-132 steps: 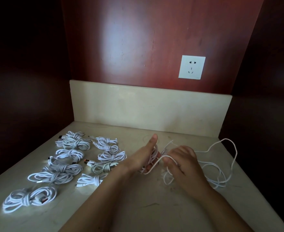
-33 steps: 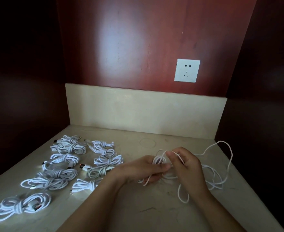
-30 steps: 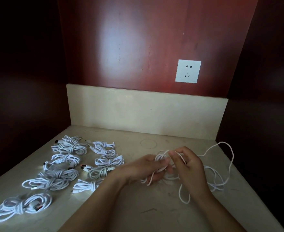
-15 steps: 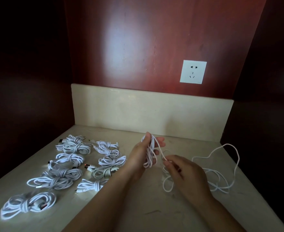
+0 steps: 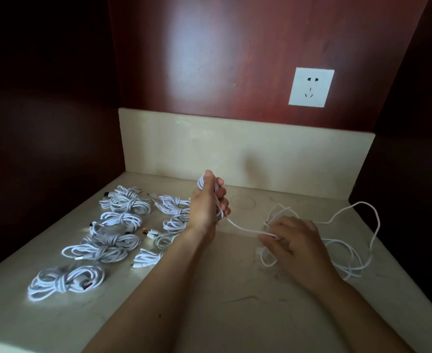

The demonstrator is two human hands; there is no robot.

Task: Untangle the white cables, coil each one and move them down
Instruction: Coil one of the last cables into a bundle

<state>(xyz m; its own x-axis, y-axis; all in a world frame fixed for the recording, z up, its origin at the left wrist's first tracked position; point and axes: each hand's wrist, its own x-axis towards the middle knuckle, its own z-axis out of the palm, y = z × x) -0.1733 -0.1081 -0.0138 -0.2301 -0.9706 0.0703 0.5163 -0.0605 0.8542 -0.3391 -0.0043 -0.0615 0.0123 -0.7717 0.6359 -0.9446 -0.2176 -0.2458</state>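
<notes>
Nearest you, your two bare forearms reach in over the pale bench point(image 5: 209, 314), and at the near left lies the closest coiled bundle point(image 5: 65, 280), its loops cinched at the middle and a plug with a reddish tip showing on its right side. A little farther, right of centre, your right hand point(image 5: 295, 240) sits low over the bench, palm down, its fingers curled and pinching a strand of the white cable point(image 5: 243, 229). That strand runs up and to the left to your left hand point(image 5: 206, 207), which is raised off the bench with thumb and fingers wrapped round a bunch of loops of the same cable. Behind and to the right of your right hand, the loose loops point(image 5: 350, 250) sprawl across the bench toward its right edge. To the left of your left arm, the other coiled bundles point(image 5: 123, 220) lie in two rough rows running from near to far, some partly hidden by your wrist. Beyond them a cream upstand point(image 5: 235, 149) closes the back of the bench, and above it a white socket point(image 5: 311, 87) is set in the dark red panel point(image 5: 209, 59).
</notes>
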